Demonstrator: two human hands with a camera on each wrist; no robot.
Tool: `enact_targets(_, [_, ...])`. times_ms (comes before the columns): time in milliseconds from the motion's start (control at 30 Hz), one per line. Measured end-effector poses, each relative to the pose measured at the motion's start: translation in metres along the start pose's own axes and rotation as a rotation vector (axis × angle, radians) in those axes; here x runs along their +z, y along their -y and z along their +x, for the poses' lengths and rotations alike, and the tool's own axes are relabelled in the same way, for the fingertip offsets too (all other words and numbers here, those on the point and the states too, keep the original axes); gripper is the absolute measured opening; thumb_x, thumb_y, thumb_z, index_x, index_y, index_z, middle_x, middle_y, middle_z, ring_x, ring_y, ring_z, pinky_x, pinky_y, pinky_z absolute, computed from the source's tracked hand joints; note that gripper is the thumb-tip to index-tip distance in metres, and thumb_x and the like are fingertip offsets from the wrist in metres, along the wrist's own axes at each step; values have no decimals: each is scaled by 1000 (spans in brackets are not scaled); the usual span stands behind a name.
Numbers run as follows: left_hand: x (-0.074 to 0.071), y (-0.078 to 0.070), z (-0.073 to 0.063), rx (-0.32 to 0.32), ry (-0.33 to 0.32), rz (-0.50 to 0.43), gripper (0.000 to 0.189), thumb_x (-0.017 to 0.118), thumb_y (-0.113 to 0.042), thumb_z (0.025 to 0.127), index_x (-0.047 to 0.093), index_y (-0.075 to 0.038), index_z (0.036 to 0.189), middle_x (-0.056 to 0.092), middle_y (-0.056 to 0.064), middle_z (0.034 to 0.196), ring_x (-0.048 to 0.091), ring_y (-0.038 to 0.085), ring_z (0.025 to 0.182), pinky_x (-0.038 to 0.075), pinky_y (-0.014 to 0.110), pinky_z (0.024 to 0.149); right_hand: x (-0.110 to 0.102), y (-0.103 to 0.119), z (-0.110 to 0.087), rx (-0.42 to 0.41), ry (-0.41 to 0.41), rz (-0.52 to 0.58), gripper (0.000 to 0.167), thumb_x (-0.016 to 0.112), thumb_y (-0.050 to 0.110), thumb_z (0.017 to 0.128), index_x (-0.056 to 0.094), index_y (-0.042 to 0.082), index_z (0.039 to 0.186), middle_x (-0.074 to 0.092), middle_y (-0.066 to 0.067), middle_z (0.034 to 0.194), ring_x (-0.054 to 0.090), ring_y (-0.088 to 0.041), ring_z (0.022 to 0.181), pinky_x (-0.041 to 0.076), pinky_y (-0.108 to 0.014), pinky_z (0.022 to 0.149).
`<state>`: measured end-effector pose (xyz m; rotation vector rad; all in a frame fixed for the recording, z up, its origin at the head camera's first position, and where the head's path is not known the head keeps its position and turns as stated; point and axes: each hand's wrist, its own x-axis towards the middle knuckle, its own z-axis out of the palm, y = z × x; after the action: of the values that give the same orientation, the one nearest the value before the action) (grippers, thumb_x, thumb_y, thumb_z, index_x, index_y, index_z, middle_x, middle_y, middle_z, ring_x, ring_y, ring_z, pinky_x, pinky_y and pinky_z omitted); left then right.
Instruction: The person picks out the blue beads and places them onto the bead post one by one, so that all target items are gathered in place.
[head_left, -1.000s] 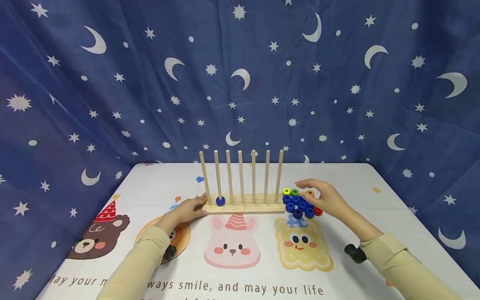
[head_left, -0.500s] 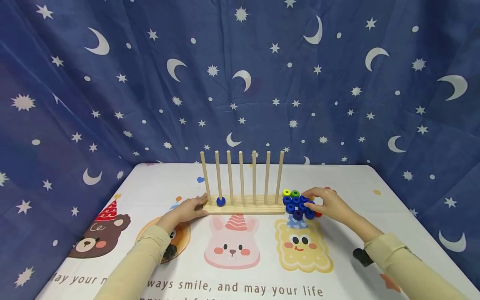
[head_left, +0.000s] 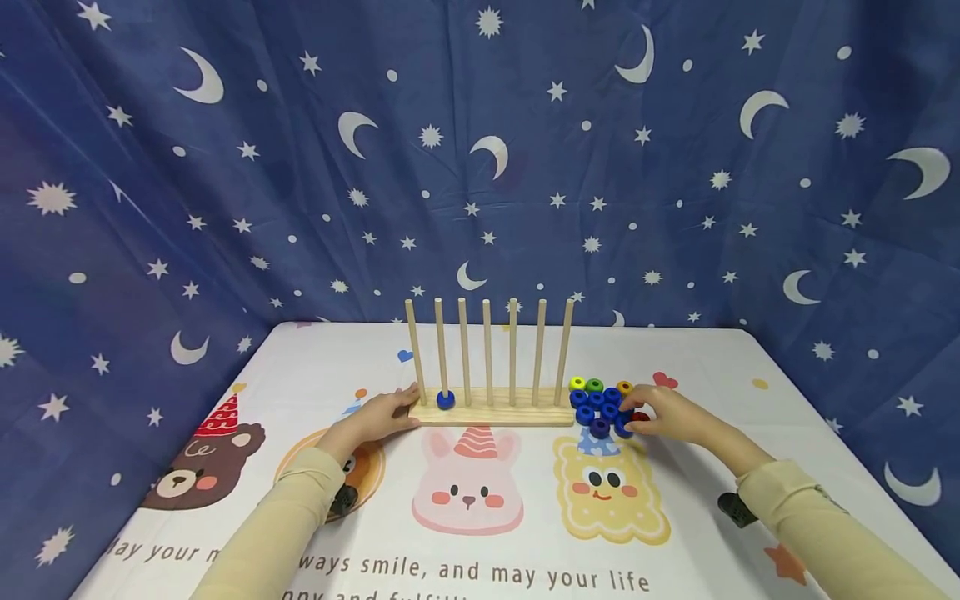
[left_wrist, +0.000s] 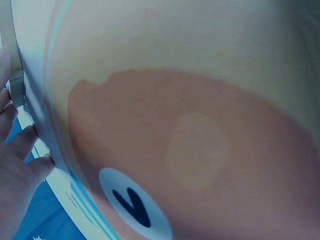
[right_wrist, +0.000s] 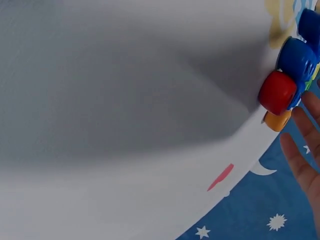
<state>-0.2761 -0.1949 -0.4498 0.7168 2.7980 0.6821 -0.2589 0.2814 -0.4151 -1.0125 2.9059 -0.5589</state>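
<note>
Head view: high and set back, facing forward and down across the tablecloth [head_left: 341, 354] to the curtain [head_left: 525, 108].
Left wrist: very near a brown print [left_wrist: 135, 115].
Right wrist: low over cloth, beads [right_wrist: 297, 60] at right edge.
Head and right wrist share: beads.

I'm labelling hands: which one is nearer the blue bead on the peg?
Left. The left hand is at the left end of the rack, left of the blue bead; the right hand is past the right end, at the loose beads.

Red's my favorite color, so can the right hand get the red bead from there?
Probably yes: the right hand is right beside the red bead at the outer edge of the bead cluster, and no other bead covers it.
</note>
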Motion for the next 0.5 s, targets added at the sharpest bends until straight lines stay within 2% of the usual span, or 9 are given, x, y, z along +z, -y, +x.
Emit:
enact_targets(300, [0,-2,0,5,-2,9,59,62,-24,91,41,4,139,31,23,149,32,48,134,27,55,111,5,-2,0,75,57,-10,24,76,19,78,69,3,94,65,-11,100,59,-22,89,54,-42,81])
enact_targets(500, [0,-3,-2,0,1,-15,60,62,-23,91,40,4,139,30,21,149,30,48,134,26,55,112,13,-3,0,92,45,-72,23,78,21,76,67,8,91,60,-8,96,55,-16,82,54,-39,79])
